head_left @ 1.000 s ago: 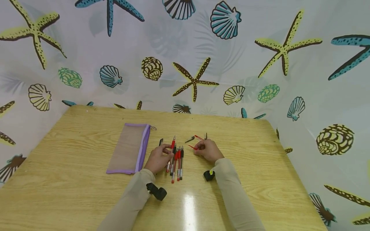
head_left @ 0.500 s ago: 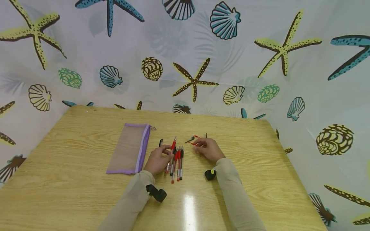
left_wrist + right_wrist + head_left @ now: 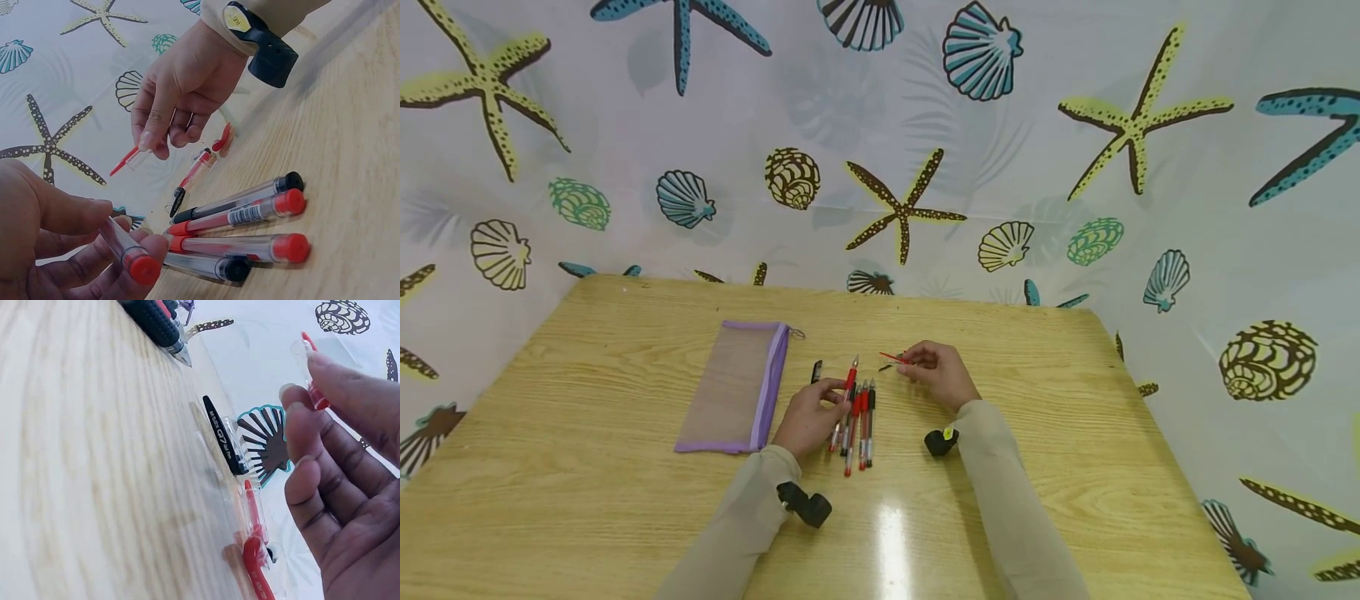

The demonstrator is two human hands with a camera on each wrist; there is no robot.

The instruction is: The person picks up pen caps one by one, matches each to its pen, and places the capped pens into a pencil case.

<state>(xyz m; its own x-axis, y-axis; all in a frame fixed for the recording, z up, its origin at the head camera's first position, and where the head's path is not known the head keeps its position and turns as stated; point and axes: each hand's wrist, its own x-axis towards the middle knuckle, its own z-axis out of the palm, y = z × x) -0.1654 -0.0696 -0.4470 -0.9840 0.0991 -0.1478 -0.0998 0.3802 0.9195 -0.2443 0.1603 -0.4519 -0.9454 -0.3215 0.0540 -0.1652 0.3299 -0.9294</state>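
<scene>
In the head view my left hand (image 3: 808,419) holds a red gel pen (image 3: 851,377) by its barrel, tip pointing away from me. The left wrist view shows its red end plug (image 3: 144,269) between thumb and fingers. My right hand (image 3: 942,372) pinches a clear pen cap with a red clip (image 3: 317,397) between thumb and forefinger, raised above the table. Several red and black gel pens (image 3: 863,425) lie side by side beside my left hand. Under the right hand lie a black-clipped cap (image 3: 224,434) and red-clipped caps (image 3: 253,509).
A mesh zip pouch with purple edging (image 3: 730,387) lies flat left of the pens. A black piece (image 3: 816,371), perhaps a cap, is just beyond my left hand. The wooden table (image 3: 587,467) meets a shell-patterned cloth (image 3: 715,225) at its back edge.
My right hand has moved away from me and upward with the red-clipped cap, now over the loose caps. The left hand and its pen have barely moved.
</scene>
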